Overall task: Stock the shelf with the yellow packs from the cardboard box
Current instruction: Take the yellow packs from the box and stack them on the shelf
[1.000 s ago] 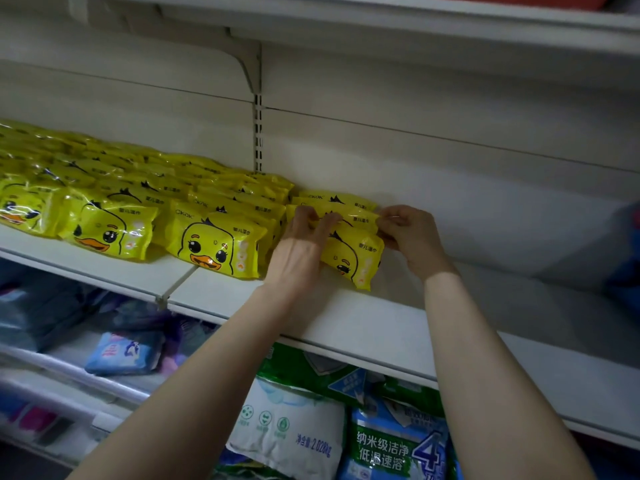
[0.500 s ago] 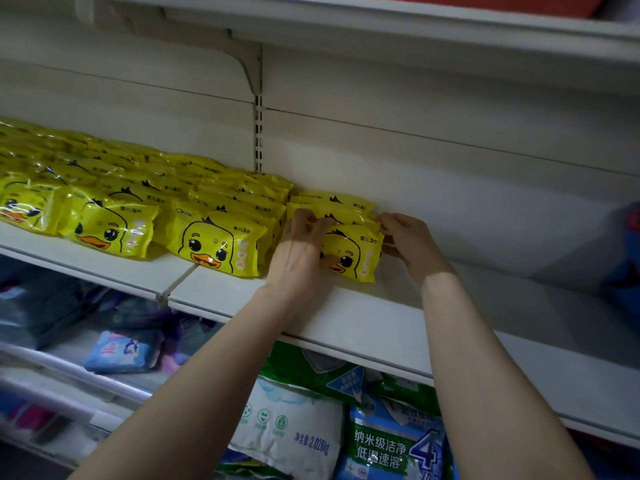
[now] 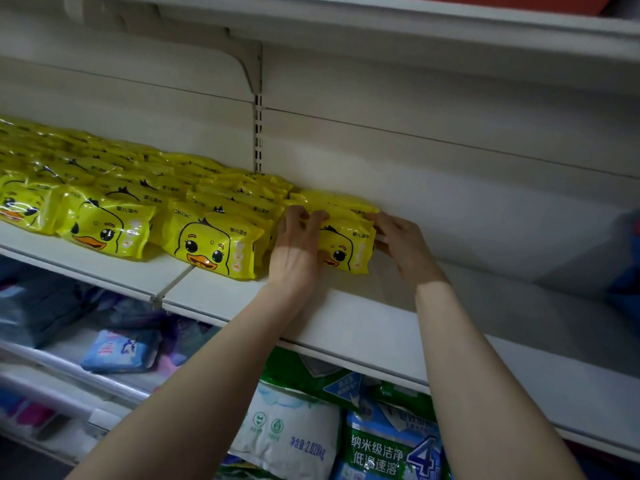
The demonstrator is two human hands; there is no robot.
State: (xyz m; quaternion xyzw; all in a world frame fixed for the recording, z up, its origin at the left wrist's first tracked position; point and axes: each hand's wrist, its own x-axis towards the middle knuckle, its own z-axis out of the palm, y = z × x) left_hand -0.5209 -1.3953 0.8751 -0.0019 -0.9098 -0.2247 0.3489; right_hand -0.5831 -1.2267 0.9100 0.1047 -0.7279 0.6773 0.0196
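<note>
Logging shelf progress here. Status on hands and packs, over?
Both grip the front yellow pack: left hand at its left end, right hand at its right. Pack rests on the shelf. Close beside: neighbouring pack.

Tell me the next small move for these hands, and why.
Probably let go and draw both hands back: the left hand and right hand grip the front pack, which already stands on the shelf, roughly level with the neighbouring pack.
</note>
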